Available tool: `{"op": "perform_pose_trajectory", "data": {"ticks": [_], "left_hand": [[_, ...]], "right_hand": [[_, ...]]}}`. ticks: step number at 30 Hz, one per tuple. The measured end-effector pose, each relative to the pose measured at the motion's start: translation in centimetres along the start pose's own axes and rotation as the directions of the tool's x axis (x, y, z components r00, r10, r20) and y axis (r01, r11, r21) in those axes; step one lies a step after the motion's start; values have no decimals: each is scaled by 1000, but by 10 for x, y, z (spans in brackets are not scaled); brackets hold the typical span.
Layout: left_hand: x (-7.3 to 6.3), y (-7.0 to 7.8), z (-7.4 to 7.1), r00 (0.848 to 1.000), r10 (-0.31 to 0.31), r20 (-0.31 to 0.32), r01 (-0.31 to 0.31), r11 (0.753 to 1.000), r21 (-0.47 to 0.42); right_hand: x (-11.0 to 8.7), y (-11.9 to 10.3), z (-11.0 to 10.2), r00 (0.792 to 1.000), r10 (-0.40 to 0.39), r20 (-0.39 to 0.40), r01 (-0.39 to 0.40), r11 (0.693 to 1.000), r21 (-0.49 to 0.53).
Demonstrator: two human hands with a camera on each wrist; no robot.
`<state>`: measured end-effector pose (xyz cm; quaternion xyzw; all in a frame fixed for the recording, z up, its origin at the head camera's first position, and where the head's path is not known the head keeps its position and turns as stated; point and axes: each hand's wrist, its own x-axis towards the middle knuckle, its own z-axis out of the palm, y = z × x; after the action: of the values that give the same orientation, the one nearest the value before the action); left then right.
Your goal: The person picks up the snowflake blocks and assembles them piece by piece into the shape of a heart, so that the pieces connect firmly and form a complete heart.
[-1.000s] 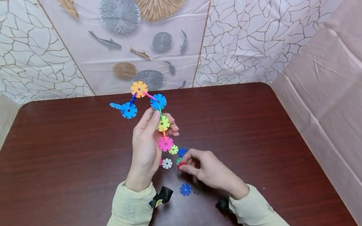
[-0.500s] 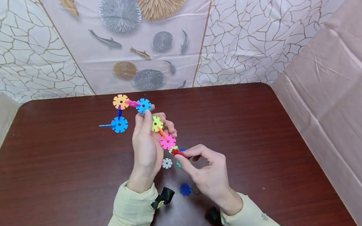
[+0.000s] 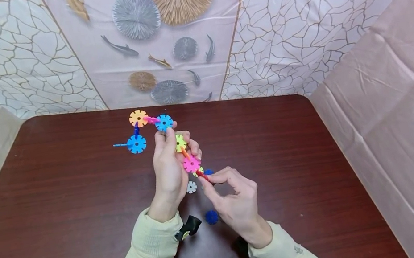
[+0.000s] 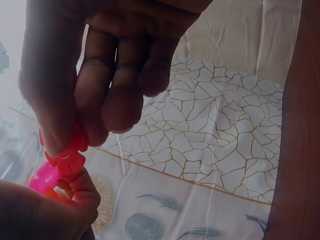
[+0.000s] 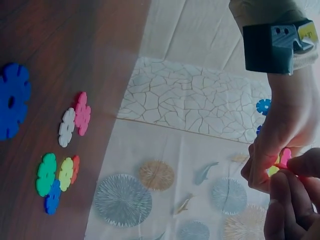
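Observation:
My left hand (image 3: 167, 171) grips a chain of notched plastic discs, its thumb lying near the green-yellow disc (image 3: 180, 142). From there the chain bends up and left through a blue disc (image 3: 164, 122) and an orange-yellow disc (image 3: 138, 118) to a lighter blue disc (image 3: 136, 144). At its lower end sits a pink disc (image 3: 192, 164). My right hand (image 3: 238, 196) pinches a red disc (image 3: 201, 175), seen edge-on, right at the pink disc's lower edge. In the left wrist view the red disc (image 4: 70, 159) shows between finger and thumb, with pink just below.
Loose discs lie on the dark wooden table (image 3: 62, 215): a white one (image 3: 191, 187) and a dark blue one (image 3: 211, 217). The right wrist view also shows green (image 5: 46, 174), yellow (image 5: 65, 174) and pink (image 5: 82, 113) discs. Patterned cloth (image 3: 295, 20) hangs behind the table.
My right hand has lifted the red disc from among the loose discs up to the pink disc. The chain has tilted, its upper end swinging left and its lower end meeting the red disc.

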<state>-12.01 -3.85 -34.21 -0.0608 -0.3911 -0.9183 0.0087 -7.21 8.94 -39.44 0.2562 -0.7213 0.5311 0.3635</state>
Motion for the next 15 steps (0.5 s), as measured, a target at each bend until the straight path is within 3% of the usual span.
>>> {"op": "perform_pose_trajectory", "data": {"ticks": [6, 15], "left_hand": [[-1, 0, 0, 1000, 19, 1, -19, 999, -35], [-4, -7, 4, 999, 41, 18, -40, 999, -28]], "right_hand": [[0, -3, 5, 998, -40, -58, 40, 999, 13], [1, -4, 10, 996, -48, -74, 50, 999, 19]]}}
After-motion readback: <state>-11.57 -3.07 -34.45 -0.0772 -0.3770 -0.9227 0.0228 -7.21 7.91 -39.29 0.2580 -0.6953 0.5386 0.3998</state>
